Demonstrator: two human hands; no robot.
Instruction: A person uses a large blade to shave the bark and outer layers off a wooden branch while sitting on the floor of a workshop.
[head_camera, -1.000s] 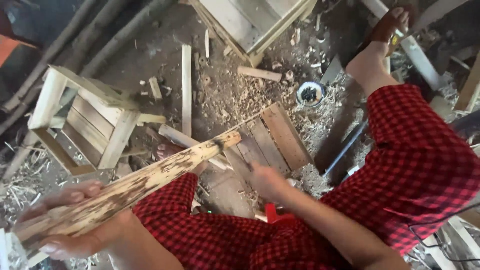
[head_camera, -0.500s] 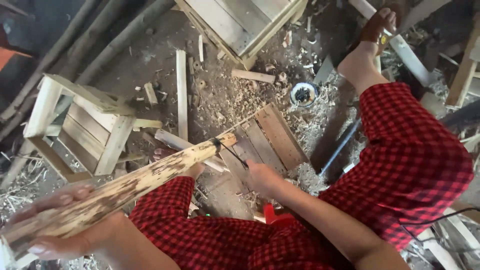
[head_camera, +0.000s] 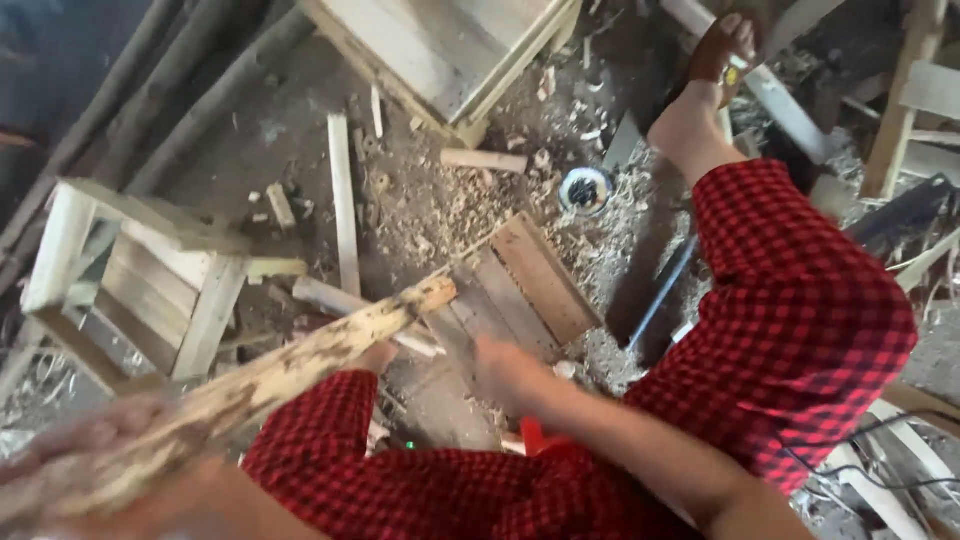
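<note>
My left hand (head_camera: 95, 455) grips the near end of a long rough wooden stick (head_camera: 300, 365) with pale bare patches, which slants up to the right over my knees. Its far end lies near a low board platform (head_camera: 530, 275) on the floor. My right hand (head_camera: 510, 375) is blurred and reaches down toward the boards in front of me, close to a red object (head_camera: 535, 435) by my lap. Whether its fingers hold anything is not clear. I sit in red and black checked cloth, one leg stretched to the upper right.
A small wooden stool frame (head_camera: 130, 270) stands at the left. Loose slats (head_camera: 343, 205), shavings and sawdust cover the floor. A wooden crate (head_camera: 440, 55) lies at the top, and a small round tin (head_camera: 585, 188) sits beside the platform. Planks are piled at the right.
The view has shifted and my left hand with the stick has slid lower and left in the frame. My right hand has moved a little toward the boards.
</note>
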